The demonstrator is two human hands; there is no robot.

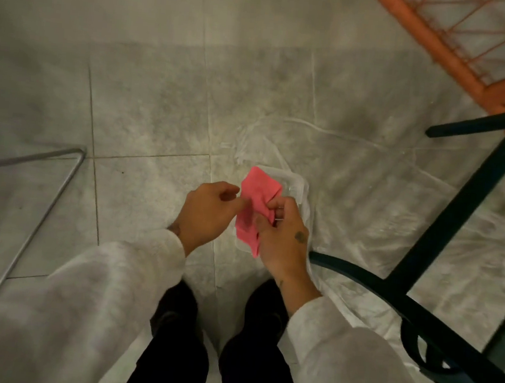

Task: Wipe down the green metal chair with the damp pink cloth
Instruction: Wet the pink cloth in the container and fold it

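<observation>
Pink cloth (257, 204) sits between two hands, low in the middle of the view, above a clear plastic tub (299, 189) on the floor. The right hand (283, 240) pinches the cloth with its fingers closed on it, so its grip is tight on the cloth. The left hand (209, 212) is curled, with its fingertips touching the cloth's left edge; I cannot tell if it really holds it. The cloth is crumpled and hangs down in folds.

Green metal chair (445, 228) stands to the right, just beside the right hand, with dark bars and a curved rail. It stands on a thin see-through plastic sheet (369, 178) spread over the grey tiled floor (148, 104). An orange metal frame (450, 49) crosses the top right corner. A thin silver bar (35, 226) bends at the left. Both arms wear pale sleeves (80, 298), and dark shoes (178, 307) show below.

No writing or labels can be read. A small dark mark shows on the back of the right hand.
</observation>
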